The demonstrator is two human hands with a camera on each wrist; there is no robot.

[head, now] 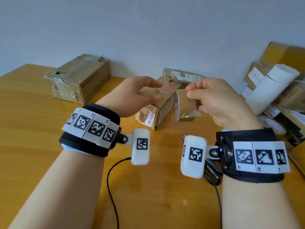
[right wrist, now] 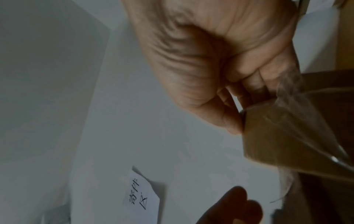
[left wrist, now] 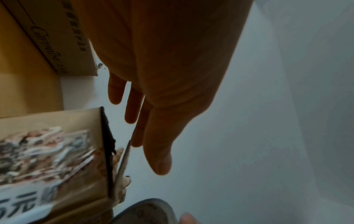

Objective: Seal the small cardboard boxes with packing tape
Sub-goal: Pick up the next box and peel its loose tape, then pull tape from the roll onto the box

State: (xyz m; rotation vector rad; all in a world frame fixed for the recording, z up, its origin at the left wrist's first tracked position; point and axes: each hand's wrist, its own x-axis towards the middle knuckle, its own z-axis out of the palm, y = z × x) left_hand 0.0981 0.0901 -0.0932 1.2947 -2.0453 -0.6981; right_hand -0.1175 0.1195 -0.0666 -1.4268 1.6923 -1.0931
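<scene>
A small cardboard box [head: 155, 111] with worn labels lies on the wooden table [head: 49, 146]; a flap with a red label stands loose on top. My left hand [head: 156, 90] hovers over the box's near end, fingers straight and spread, holding nothing. In the left wrist view the left hand [left wrist: 151, 136] is beside the small box [left wrist: 57, 151]. My right hand [head: 189, 91] grips a brown roll of packing tape [head: 184, 104] just right of the box, above the table. A crinkled loose end of clear tape hangs from the roll [right wrist: 277, 133], which the right hand [right wrist: 229, 106] holds by its rim.
A larger taped box [head: 79, 78] stands at the back left, another box [head: 183, 76] behind the small one. Stacked boxes and a white roll [head: 272, 90] crowd the right edge. Scissors [head: 212, 172] lie under my right wrist. Cables trail toward the front edge.
</scene>
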